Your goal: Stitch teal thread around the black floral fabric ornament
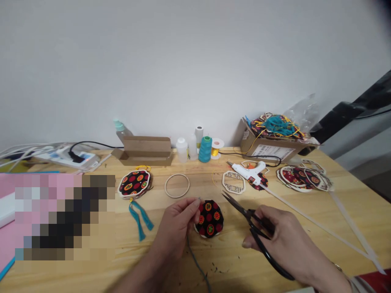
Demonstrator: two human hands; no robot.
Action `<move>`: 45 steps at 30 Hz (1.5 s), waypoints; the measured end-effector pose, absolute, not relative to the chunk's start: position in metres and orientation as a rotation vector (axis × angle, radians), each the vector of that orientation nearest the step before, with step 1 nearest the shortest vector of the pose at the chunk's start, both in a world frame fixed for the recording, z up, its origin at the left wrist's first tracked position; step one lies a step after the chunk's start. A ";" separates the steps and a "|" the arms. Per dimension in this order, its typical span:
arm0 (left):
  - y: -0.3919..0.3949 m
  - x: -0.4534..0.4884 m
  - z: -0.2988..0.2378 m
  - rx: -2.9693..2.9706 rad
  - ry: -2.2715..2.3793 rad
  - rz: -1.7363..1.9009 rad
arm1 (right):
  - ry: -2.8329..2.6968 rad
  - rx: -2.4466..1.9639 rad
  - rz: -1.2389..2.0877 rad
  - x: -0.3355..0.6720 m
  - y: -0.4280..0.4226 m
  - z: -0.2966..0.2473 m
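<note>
My left hand [183,219] is closed in a pinch, with a thin grey cord [197,262] running down out of it toward the front edge of the view. A small tip shows at its thumb and forefinger. Against those fingers sits a round piece covered in dark flowered fabric [209,219]; whether they grip it too I cannot tell. My right hand [277,236] is wrapped around black-handled scissors [259,232]. Their pointed blades aim up and left, a short way right of the fabric piece.
At left lie a fabric piece with a teal tassel [134,184] and a wooden ring [177,186]. Behind stand a teal thread spool [205,149] and an open cardboard box [147,152]. Right are a white glue gun [252,173], a lattice frame [233,182] and a filled box [271,150].
</note>
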State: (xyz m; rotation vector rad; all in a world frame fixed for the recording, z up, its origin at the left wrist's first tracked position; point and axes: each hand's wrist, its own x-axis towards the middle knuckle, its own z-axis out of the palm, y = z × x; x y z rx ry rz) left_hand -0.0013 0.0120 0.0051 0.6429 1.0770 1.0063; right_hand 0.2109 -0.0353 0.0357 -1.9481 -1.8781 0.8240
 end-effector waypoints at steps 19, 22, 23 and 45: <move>0.009 -0.002 -0.001 0.580 1.065 1.071 | -2.253 -1.853 0.901 0.192 -0.028 0.043; 0.008 -0.003 -0.002 0.606 1.054 1.059 | -2.248 -1.849 0.873 0.189 -0.028 0.041; 0.008 -0.003 -0.002 0.615 1.049 1.053 | -2.243 -1.850 0.863 0.188 -0.028 0.041; 0.007 0.002 0.004 0.795 0.965 0.959 | -2.145 -1.727 0.847 0.166 -0.013 0.048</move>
